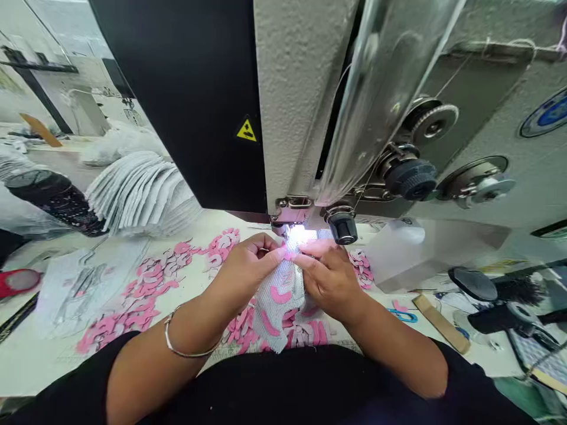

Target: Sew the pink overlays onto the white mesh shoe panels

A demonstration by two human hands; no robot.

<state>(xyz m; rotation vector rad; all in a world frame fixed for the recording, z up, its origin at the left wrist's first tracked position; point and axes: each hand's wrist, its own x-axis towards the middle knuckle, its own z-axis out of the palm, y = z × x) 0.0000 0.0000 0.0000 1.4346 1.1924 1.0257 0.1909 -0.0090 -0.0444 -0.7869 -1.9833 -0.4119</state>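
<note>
A light grey mesh fabric piece (271,293) with pink curved patches hangs from the lit needle area of a sewing machine (295,147) towards my body. My left hand (248,265) pinches the fabric's upper left edge, thumb and forefinger closed on it beside the needle. Close on the other side, my right hand (332,280) has its fingers pressed together on the fabric, some reaching under the machine head. A small pink bit shows between the fingertips. Glare from the lamp and my fingers hide the needle and the exact stitching spot.
Loose pink curved pieces (148,283) lie scattered left of the fabric, with more beneath it. A stack of white mesh pieces (139,192) stands behind at left. Blue thread snips (404,316) and a brown strip (443,323) lie at right. The machine head overhangs my hands.
</note>
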